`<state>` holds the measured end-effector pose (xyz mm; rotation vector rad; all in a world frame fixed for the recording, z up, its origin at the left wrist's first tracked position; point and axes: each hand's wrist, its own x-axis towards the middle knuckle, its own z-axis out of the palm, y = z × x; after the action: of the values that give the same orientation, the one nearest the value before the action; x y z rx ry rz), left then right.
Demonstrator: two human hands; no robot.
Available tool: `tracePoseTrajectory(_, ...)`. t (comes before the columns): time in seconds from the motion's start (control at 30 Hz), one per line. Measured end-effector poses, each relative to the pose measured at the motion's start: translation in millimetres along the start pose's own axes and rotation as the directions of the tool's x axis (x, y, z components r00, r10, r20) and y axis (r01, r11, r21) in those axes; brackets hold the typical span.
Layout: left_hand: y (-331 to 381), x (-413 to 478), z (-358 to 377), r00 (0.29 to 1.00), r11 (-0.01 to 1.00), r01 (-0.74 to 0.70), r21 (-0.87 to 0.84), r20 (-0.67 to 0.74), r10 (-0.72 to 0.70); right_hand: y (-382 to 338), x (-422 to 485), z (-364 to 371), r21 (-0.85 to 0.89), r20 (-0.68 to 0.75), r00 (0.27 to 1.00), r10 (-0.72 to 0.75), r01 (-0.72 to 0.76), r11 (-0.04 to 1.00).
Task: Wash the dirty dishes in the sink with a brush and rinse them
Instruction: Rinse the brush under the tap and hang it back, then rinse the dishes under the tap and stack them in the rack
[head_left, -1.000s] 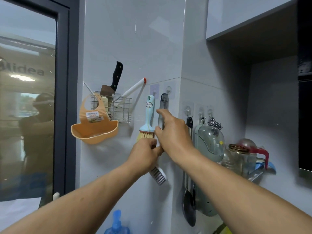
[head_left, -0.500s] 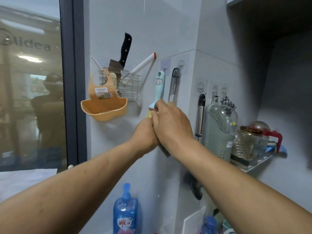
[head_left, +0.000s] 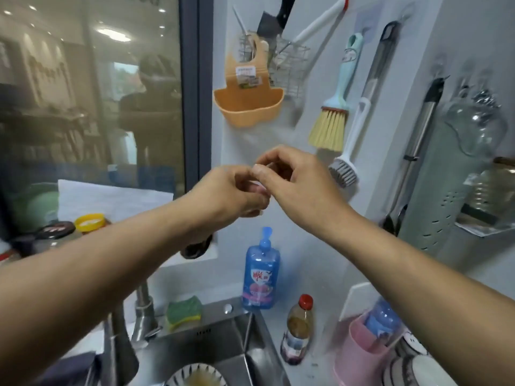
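Nearest me, at the bottom edge, a striped-rim plate [head_left: 195,375] smeared with brownish residue lies in the steel sink [head_left: 223,341], beside the faucet [head_left: 122,349]. On the grey counter [head_left: 317,371] to the right, a pink holder [head_left: 359,358] has a blue bottle [head_left: 383,321] standing in it. Near it stands a red-capped bottle [head_left: 299,327] partly filled with brown liquid. Behind the sink I see a blue pump bottle of dish soap [head_left: 261,274], and a green-and-yellow sponge [head_left: 184,309] on the rim.

The left hand [head_left: 228,190] and right hand [head_left: 298,185] meet in the air above the sink, fingers curled and tips touching each other. I cannot tell whether they pinch anything.

Beyond them, on the grey tiled wall, the dish brush [head_left: 347,146] hangs untouched just right of the right hand, beside a yellow-bristled brush [head_left: 330,126]. A wire basket [head_left: 292,71] holds a black-handled knife [head_left: 274,20] and a white-handled tool [head_left: 315,23]. An orange holder [head_left: 248,110] hangs in front of it, contents hidden. A dark-framed window [head_left: 97,107] is on the left.
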<state>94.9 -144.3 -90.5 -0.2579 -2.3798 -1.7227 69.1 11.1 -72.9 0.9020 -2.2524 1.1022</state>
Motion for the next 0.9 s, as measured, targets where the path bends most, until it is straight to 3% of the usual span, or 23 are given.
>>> tracePoseTrajectory(0.2, -63.9, -80.9, -23.5, 0.985, 0.98, 0.166, -0.108, -0.018, -0.169, 11.2, -64.0, 57.9, 0.081, 0.135, 0.99, -0.051, 0.04, 0.996)
tracePoseTrajectory(0.33, -117.7, -130.5, -10.0, 0.952, 0.921, 0.292, -0.258, -0.017, -0.306, 29.1, -114.7, 111.2, 0.244, 0.222, 0.972, 0.073, -0.128, 0.961)
tracePoseTrajectory(0.47, -179.0, -167.4, 10.9, 0.853, 0.768, 0.466, -0.438, -0.007, -0.521, 51.8, -165.5, 161.0, 0.339, 0.365, 0.909, 0.202, -0.332, 0.88)
tracePoseTrajectory(0.7, -250.6, -209.3, 24.8, 0.804, 0.767, 0.536, -0.352, -0.065, -0.592, 74.5, -208.2, 194.6, 0.309, 0.51, 0.838, 0.195, -0.39, 0.868)
tracePoseTrajectory(0.9, -307.4, -240.5, 38.2, 0.675, 0.662, 0.674, -0.327, -0.091, -0.732, 115.4, -246.9, 218.9, 0.161, 0.65, 0.698, 0.3, -0.512, 0.844)
